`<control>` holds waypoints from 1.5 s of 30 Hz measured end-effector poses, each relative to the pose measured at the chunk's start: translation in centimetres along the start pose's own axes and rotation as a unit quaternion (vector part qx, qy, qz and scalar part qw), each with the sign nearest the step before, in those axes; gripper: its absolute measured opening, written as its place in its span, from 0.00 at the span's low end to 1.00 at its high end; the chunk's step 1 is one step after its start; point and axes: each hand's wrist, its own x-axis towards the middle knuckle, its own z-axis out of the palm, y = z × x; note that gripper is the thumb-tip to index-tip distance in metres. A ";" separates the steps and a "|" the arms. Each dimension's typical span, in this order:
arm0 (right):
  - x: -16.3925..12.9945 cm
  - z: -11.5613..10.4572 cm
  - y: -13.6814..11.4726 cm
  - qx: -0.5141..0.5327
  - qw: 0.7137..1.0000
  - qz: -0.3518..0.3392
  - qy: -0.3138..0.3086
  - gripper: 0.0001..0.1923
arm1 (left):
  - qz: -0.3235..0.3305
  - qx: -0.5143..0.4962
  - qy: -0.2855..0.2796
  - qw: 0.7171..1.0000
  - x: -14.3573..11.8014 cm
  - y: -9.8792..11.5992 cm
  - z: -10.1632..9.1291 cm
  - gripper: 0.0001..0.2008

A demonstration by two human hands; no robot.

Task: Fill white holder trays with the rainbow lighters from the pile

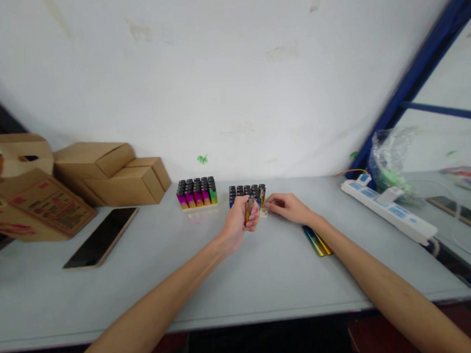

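Left hand (238, 222) is clenched around 1 lighter (248, 210), held upright just in front of the near tray (246, 195). Right hand (288, 207) pinches at that tray's corner; its contents cannot be told. Judged partway: the far tray (197, 192) stands full, near tray appears unfinished.

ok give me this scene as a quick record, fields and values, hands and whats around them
left hand: closed around a lighter, held upright
right hand: fingertips at the edge of the near lighter tray
second tray: rainbow lighters, left of the first
table: pale grey
phone: flat, screen dark, left side
boxes: cardboard, stacked by the wall
power strip: white, right side
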 end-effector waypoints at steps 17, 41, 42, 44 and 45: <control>0.2 -1.6 -0.2 -0.085 0.995 0.011 0.043 0.14 | 0.179 0.060 -0.050 0.981 1.1 5.5 0.7 0.16; 0.4 -1.9 0.9 -0.140 0.989 -0.010 0.047 0.09 | 0.280 0.703 -0.094 0.647 8.1 6.5 -0.3 0.07; 0.4 -2.0 0.9 -0.143 0.989 -0.011 0.048 0.09 | 0.279 0.704 -0.095 0.646 8.2 6.5 -0.2 0.07; 0.4 -2.1 0.8 -0.150 0.987 -0.010 0.049 0.09 | 0.276 0.704 -0.096 0.647 8.1 6.4 0.0 0.07; 0.4 -2.2 0.8 -0.154 0.987 -0.008 0.049 0.09 | 0.275 0.703 -0.096 0.648 8.1 6.4 0.1 0.08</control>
